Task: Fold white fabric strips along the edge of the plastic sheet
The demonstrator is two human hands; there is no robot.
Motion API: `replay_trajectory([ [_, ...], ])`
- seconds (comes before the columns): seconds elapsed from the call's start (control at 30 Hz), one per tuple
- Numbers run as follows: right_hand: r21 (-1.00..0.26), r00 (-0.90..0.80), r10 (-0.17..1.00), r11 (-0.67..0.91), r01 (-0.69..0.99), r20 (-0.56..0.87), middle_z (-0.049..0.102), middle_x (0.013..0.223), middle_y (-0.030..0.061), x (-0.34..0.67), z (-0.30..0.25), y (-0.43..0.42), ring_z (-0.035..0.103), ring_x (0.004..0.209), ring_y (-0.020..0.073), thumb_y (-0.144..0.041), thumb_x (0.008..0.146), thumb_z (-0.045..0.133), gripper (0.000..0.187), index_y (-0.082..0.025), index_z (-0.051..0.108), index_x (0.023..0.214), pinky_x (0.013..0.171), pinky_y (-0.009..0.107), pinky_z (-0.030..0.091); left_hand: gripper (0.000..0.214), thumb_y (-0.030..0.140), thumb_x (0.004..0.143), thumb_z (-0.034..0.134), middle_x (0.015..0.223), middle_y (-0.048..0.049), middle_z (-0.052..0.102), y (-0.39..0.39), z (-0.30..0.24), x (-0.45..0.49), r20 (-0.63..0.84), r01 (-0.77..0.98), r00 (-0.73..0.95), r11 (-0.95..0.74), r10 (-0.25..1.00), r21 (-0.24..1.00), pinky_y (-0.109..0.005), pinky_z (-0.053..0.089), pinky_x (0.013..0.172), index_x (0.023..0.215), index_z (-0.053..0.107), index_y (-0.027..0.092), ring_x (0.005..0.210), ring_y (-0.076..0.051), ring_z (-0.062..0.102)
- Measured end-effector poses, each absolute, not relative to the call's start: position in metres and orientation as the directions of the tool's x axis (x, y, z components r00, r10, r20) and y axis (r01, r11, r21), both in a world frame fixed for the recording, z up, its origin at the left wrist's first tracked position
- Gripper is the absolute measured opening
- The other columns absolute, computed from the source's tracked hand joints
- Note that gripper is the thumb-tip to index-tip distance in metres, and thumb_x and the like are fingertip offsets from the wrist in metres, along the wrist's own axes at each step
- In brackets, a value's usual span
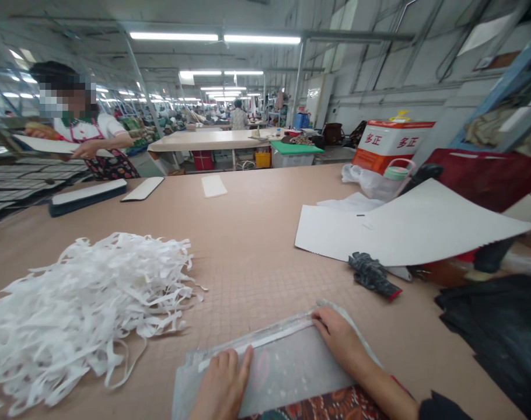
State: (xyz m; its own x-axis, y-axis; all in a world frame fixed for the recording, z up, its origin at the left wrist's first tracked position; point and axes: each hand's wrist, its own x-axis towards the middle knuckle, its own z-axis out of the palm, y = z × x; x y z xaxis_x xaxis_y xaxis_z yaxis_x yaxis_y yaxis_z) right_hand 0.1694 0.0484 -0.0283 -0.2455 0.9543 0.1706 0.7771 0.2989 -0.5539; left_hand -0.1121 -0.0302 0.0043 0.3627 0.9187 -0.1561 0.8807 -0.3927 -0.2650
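A grey translucent sheet (287, 367) lies at the near edge of the brown table (257, 233), with a white strip (265, 344) laid along its far edge. My left hand (222, 385) lies flat on the sheet, fingertips on the strip's left end. My right hand (339, 338) presses its fingertips on the strip's right end, fingers together and stretched out. Neither hand grips anything. A big heap of loose white strips (81, 303) sits to the left of the sheet.
White boards (405, 230) lie at the right, with a dark folded glove (373, 275) beside them and black fabric (497, 326) at the right edge. A red and white box (392, 143) stands behind. A person (86, 128) works at the far left near a dark-edged board (88, 195).
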Motion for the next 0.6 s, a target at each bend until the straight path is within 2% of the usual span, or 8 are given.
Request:
replay_trajectory([
  [0.17,-0.502,-0.255,0.952,0.305,0.809,0.167,0.060,0.081,0.0057,0.168,-0.024,0.049,0.055,0.080,0.0205,-0.016,0.084,0.041,0.015,-0.019,0.055,0.081,0.073,0.033,0.043,0.057,0.004,0.073,0.042,0.094,-0.0104,0.060,-0.016,0.013,-0.109,-0.193,0.876,0.423,-0.454,0.885,-0.162,-0.034,0.043,0.069,0.125,0.045,0.024,0.080,-0.023,0.056],
  [0.3,-0.466,-0.242,0.959,0.284,0.838,0.148,0.060,0.081,0.0051,0.165,-0.021,0.051,0.054,0.081,0.0202,-0.013,0.082,0.045,0.012,-0.018,0.056,0.080,0.074,0.032,0.041,0.043,0.000,0.078,0.033,0.102,-0.0088,0.059,0.008,0.028,-0.086,-0.305,0.860,0.483,-0.509,0.821,-0.010,-0.034,0.045,0.074,0.107,0.058,0.020,0.089,-0.022,0.056],
  [0.37,-0.454,-0.228,0.964,0.264,0.851,0.134,0.059,0.081,0.0048,0.164,-0.020,0.052,0.054,0.081,0.0198,-0.012,0.081,0.046,0.012,-0.018,0.056,0.079,0.073,0.031,0.041,0.043,0.001,0.080,0.032,0.106,-0.0080,0.058,0.016,0.030,-0.068,-0.300,0.834,0.537,-0.549,0.788,0.051,-0.033,0.046,0.078,0.114,0.053,0.018,0.093,-0.021,0.055],
  [0.47,-0.442,-0.204,0.971,0.237,0.865,0.122,0.059,0.081,0.0041,0.163,-0.017,0.053,0.053,0.081,0.0191,-0.011,0.081,0.046,0.013,-0.018,0.057,0.079,0.073,0.030,0.040,0.049,0.000,0.081,0.032,0.112,-0.0090,0.056,0.020,0.023,-0.048,-0.247,0.809,0.574,-0.587,0.781,0.028,-0.036,0.046,0.081,0.127,0.041,0.016,0.098,-0.022,0.052],
  [0.6,-0.469,-0.196,0.975,0.220,0.855,0.101,0.060,0.082,0.0031,0.164,-0.014,0.053,0.053,0.081,0.0178,-0.011,0.080,0.047,0.012,-0.018,0.057,0.079,0.073,0.027,0.039,0.046,0.000,0.080,0.033,0.112,-0.0095,0.056,0.018,0.011,-0.041,-0.209,0.796,0.582,-0.603,0.786,-0.048,-0.037,0.047,0.080,0.122,0.046,0.013,0.098,-0.024,0.052],
])
